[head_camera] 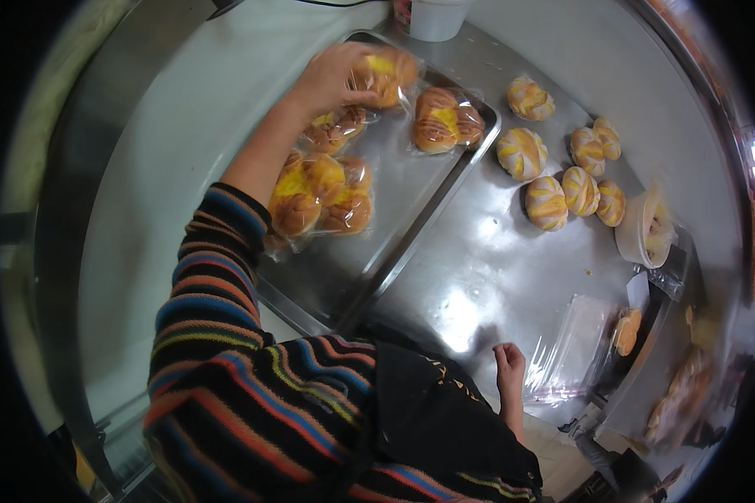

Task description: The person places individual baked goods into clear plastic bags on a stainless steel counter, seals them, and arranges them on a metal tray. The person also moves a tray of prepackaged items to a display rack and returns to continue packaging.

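My left hand (340, 78) grips a clear-wrapped bread bun (384, 72) with a yellow center, over the far end of a metal baking tray (415, 229). On that tray lie more wrapped buns (318, 195) below my left forearm, and another wrapped bun (440, 119) sits by the tray's right corner. My right hand (509, 361) is near the apron at the table's near edge, its fingers bent; nothing shows in it. Several unwrapped, white-and-yellow striped buns (546, 202) rest on the steel tabletop (459, 264) right of the tray.
A stack of clear plastic bags (572, 349) lies to the right, beside a small bread piece (627, 331). A pale tub (635, 229) stands past the striped buns. A white bucket (437, 19) is at the far edge. Another person's legs (598, 449) show at lower right.
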`<state>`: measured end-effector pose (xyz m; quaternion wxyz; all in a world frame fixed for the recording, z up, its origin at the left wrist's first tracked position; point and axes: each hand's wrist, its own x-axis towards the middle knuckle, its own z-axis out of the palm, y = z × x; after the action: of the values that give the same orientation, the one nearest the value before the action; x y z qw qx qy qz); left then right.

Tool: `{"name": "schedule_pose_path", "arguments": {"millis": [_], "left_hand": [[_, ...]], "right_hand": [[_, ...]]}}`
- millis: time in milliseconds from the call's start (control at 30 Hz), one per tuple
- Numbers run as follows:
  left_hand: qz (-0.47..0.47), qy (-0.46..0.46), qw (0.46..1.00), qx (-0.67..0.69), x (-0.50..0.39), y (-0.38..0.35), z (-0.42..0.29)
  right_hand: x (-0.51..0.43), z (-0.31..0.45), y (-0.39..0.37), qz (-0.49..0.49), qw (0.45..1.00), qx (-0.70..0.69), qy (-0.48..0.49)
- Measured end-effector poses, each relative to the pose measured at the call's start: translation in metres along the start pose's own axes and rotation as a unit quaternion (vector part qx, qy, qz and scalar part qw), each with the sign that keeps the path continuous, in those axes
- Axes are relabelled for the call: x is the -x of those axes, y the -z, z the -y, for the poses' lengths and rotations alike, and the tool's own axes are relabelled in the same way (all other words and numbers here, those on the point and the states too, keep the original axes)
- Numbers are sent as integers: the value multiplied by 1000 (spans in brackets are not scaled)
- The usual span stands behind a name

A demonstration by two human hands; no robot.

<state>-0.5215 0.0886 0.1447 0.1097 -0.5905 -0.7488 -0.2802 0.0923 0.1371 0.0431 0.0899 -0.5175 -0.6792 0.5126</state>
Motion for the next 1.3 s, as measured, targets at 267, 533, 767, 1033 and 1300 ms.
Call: {"name": "schedule_pose_path", "arguments": {"millis": [267,533,767,1033,1300], "left_hand": [[236,338,901,-136,64,-38,63],[252,469,843,77,85,-22,45],[79,476,808,339,119,-30,26],[-69,351,815,456,133,43,23],[-198,357,775,483,61,-9,82]], "right_hand": [[-90,106,-67,117,987,23,112],[-201,226,-159,220,958,-47,177],[-249,271,-246,257,884,-350,-171],[-283,289,-315,300,850,-392,-184],[-277,285,-236,50,958,45,278]]}}
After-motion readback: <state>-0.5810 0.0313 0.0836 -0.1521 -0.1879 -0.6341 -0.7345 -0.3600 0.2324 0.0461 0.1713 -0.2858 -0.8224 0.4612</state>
